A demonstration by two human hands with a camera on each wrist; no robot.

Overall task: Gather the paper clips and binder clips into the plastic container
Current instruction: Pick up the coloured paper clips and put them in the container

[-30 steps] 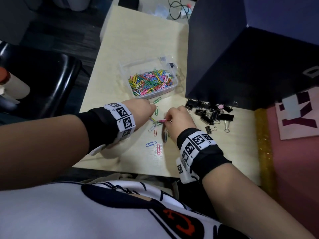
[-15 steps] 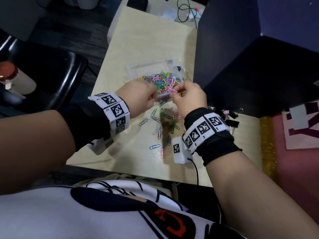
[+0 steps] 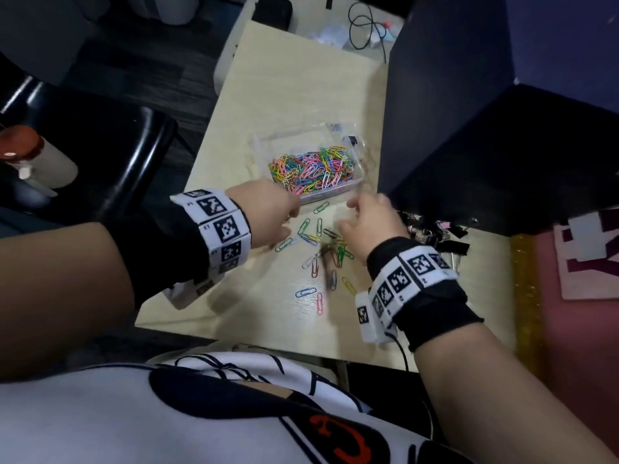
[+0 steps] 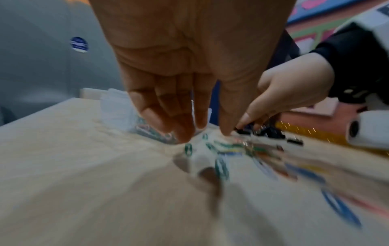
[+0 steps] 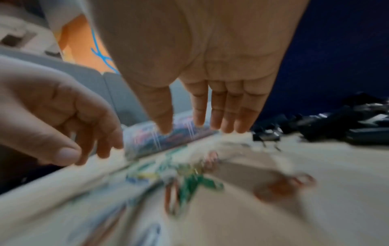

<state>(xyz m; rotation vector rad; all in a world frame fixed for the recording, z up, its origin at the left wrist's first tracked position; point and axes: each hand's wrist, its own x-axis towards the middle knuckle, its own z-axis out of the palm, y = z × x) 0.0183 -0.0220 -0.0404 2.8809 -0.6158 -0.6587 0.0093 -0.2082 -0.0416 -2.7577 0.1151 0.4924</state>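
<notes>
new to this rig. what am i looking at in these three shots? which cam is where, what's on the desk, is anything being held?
No robot here: a person works with bare hands, wearing wristbands printed with black-and-white marker squares. The big picture comes from a camera on the head, looking down. The other two come from cameras on the wrists, each looking along the palm to the fingers; both are blurred by motion.

In the head view, the left hand and right hand hover over a pale wooden table. On it stands a clear plastic container holding many coloured paper clips. More loose paper clips lie scattered in front of it, between the hands. A pile of black binder clips sits to the right, against a dark box.

Nothing seems held: the wrist views show the fingers of both hands extended with nothing between them.
</notes>
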